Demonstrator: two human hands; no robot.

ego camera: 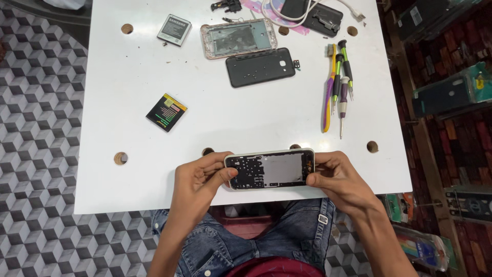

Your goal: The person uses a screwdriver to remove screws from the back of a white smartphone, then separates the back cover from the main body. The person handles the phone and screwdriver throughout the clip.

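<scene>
Both hands hold an opened phone body (270, 169) crosswise over the near edge of the white table (123, 107); its black inner frame with a grey battery bay faces up. My left hand (199, 179) grips its left end, thumb lying on the inner frame. My right hand (338, 177) grips the right end with fingertips pinching the edge.
On the table lie a black and yellow battery (166, 112), a grey battery (174, 30), a phone mid-frame (239, 39), a black back cover (260, 66), several screwdrivers and a toothbrush (338, 87), and a black part with white cable (312, 15). Shelves with packaged cases (451, 92) stand at right.
</scene>
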